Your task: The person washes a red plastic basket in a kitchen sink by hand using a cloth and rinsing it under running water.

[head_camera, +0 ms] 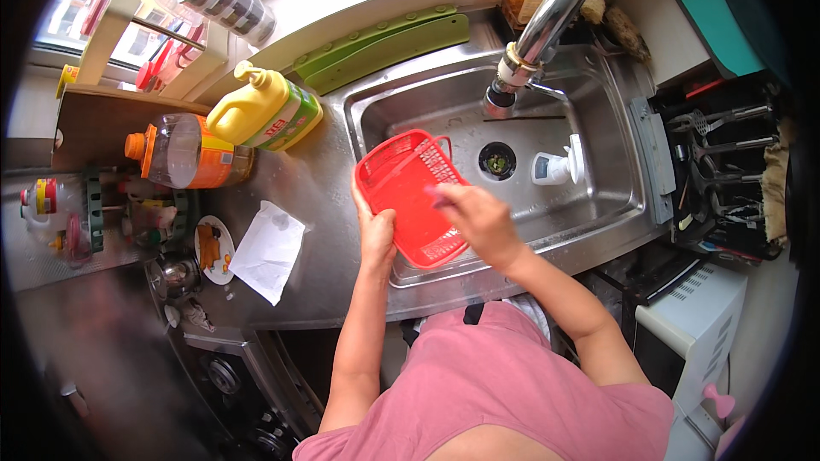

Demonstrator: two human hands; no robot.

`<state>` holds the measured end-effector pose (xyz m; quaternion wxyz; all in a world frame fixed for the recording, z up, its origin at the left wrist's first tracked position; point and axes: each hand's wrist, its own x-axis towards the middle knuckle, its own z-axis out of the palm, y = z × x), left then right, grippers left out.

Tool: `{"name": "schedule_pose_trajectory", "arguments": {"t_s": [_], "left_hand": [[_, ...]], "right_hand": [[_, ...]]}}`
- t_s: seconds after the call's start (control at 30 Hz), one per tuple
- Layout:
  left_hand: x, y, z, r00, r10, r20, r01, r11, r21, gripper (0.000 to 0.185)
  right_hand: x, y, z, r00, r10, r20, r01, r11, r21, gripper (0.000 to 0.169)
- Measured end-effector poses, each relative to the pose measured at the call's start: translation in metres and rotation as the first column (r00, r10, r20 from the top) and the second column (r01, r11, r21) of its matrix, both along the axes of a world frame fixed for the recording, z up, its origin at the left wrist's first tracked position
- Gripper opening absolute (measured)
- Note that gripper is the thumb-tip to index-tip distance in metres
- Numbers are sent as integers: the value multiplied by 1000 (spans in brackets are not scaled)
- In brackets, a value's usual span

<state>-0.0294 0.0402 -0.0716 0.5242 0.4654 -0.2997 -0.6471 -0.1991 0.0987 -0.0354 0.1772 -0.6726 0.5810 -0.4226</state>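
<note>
My left hand [377,234] grips the near left rim of a red plastic basket [410,195], which is tilted over the left part of a stainless steel sink [596,211]. Above the basket's right side, my right hand [480,221] pinches a small pinkish-purple item [437,197]; its kind is blurred and partly hidden by the fingers. A white spray bottle [554,166] lies in the sink, beside the drain [497,161] with green scraps in it. The chrome faucet [544,19] hangs over the far side.
Left on the counter are a yellow pump bottle [269,109], a large orange-capped bottle [192,150], white paper [269,250] and a plate [224,240] with brown food. Green trays [391,45] stand behind the sink. Utensils [724,147] are at right, a gas stove [237,384] at lower left.
</note>
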Motion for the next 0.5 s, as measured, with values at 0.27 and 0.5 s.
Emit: {"name": "schedule_pose_trajectory", "arguments": {"t_s": [0.27,0.5], "left_hand": [[-4,2,2,987,-146,-65,154,978,142,88],[-1,3,-5,996,-89,-20,91,990,106,89]], "right_hand": [[26,0,-64,896,412,-167,-364,896,255,49],[40,-30,-60,766,44,-642,67,987,148,45]]}}
